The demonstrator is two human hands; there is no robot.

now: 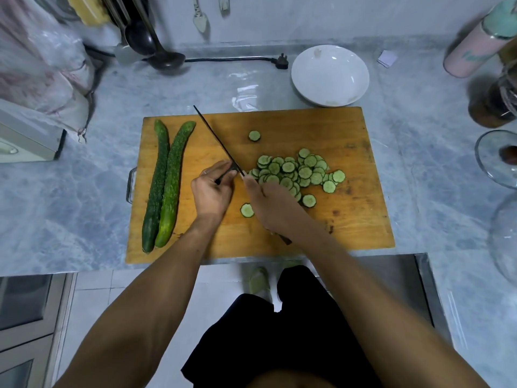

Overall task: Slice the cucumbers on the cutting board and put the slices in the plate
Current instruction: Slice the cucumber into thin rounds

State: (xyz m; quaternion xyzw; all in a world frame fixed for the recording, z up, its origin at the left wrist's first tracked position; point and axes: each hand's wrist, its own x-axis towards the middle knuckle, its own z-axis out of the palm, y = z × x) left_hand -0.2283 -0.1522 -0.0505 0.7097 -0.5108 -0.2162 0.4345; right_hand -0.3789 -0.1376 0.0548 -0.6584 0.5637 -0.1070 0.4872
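One cucumber stub (230, 173) mostly hidden.

Both bare forearms reach forward and inward, the hands nearly meeting. The left hand (211, 191) lies knuckles-up with fingers curled into a grip. The right hand (270, 204) has its fingers wrapped tight, forefinger stretched forward.
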